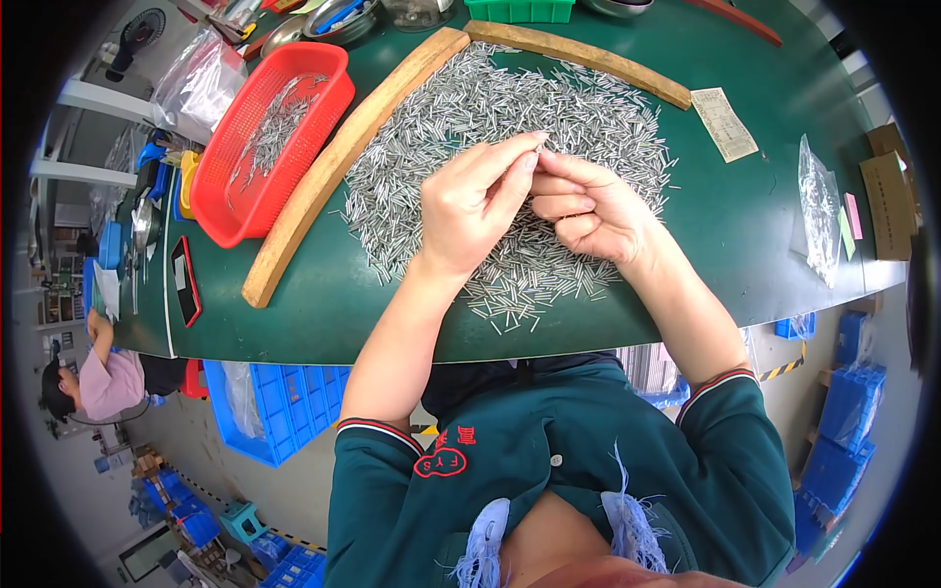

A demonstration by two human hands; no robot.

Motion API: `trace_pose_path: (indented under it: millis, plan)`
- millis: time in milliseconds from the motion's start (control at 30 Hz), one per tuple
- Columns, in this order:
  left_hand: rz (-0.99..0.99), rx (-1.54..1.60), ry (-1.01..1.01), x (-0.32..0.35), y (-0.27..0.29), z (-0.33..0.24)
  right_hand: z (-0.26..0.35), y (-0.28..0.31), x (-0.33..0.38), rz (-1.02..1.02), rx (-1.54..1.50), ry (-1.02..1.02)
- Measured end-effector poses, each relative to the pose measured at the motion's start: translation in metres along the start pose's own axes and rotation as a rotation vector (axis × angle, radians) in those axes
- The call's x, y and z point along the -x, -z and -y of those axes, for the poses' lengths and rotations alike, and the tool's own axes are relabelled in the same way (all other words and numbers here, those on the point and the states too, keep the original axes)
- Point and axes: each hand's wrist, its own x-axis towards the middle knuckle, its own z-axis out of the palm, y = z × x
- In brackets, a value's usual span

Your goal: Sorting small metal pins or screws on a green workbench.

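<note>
Head view: my left hand point(477, 201) and right hand point(585, 208) meet fingertip to fingertip, both pinched; what they grip is too small to tell. Below lies a heap of thin silver metal pins point(510, 127), uncountable, bounded by two curved wooden strips point(333, 167). One red plastic mesh basket point(270, 142) holds more.

A green-topped workbench point(745, 245) filled the upper half of the view and served as the landmark. Below its near edge lay a pale grey floor point(294, 490) with a yellow-and-black hazard stripe point(784, 369). Under the bench's left part stood a blue plastic crate point(284, 407), and further blue crates point(843, 421) were stacked to the right of the bench. Left of the bench, beyond its end, a white metal frame point(74, 132) rose beside a black fan point(137, 34). The light was even and bright.
</note>
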Motion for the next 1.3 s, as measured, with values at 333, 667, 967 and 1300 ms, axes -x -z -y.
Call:
trace_pose_path:
  millis: [333,667,967,1300]
  plan:
    - [0.044,0.139,0.076,0.001,0.001,-0.002,0.002,0.003,0.001,0.017,0.044,-0.004]
    - [0.053,0.126,0.171,0.001,0.001,-0.004,0.001,0.007,-0.001,0.058,-0.020,-0.031]
    - [0.264,0.994,0.800,-0.013,0.025,0.001,-0.001,-0.004,0.000,-0.065,0.082,0.034]
    - [-0.257,1.453,1.135,-0.016,0.040,0.029,0.000,-0.001,-0.001,0.010,0.177,0.146]
